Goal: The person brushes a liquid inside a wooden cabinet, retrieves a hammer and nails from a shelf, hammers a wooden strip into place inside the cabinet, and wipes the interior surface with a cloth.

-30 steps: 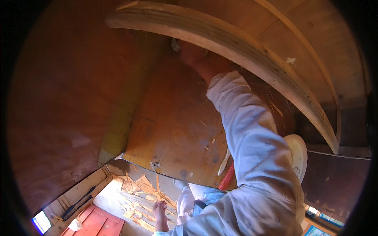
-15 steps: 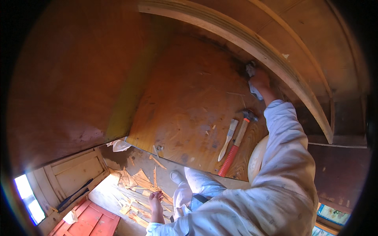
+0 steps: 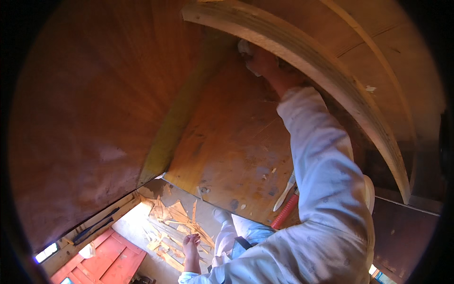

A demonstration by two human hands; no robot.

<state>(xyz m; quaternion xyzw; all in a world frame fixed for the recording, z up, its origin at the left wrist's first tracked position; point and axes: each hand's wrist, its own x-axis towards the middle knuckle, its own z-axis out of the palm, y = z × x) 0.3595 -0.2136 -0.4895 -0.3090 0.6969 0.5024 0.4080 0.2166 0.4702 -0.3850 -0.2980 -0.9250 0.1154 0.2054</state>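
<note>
Right hand clutches whitish rag, high against long curved pale timber rib running up-left to down-right | left hand hangs low, loosely curled, empty, well apart

The right hand swept back left along the underside of the curved wooden beam, carrying its pale rag with it, and the white sleeve swung across the plywood floor, covering most of the red-handled tool below it.
</note>
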